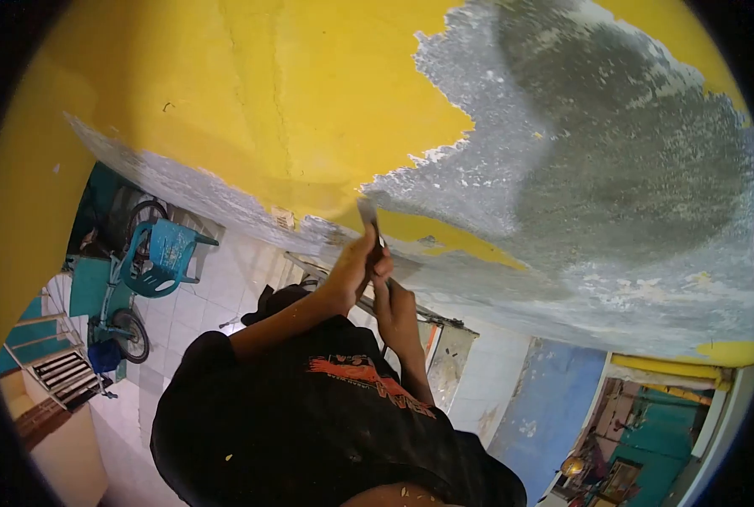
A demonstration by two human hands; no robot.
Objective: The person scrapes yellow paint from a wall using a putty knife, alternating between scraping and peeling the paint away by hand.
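My left hand point(356, 269) is closed around the handle of a scraper, its thumb lying along the tool toward the blade. Just below it, my right hand point(396, 311) is also closed, gripping the lower end of the handle. The scraper's flat metal blade point(367, 213) points up at the wall, its tip at the ragged edge of the yellow paint point(334, 101). To the right of that edge spreads bare grey plaster point(487, 160) with white specks. A thin yellow strip of paint point(453, 237) stays on the wall right of the blade.
On the tiled floor point(237, 270) at left stand a teal plastic chair point(167, 249) and a bicycle point(111, 313). A wooden rack point(56, 367) is beyond them. Below my hands lies a long frame-like object point(436, 319). A doorway with teal walls point(647, 431) is at lower right.
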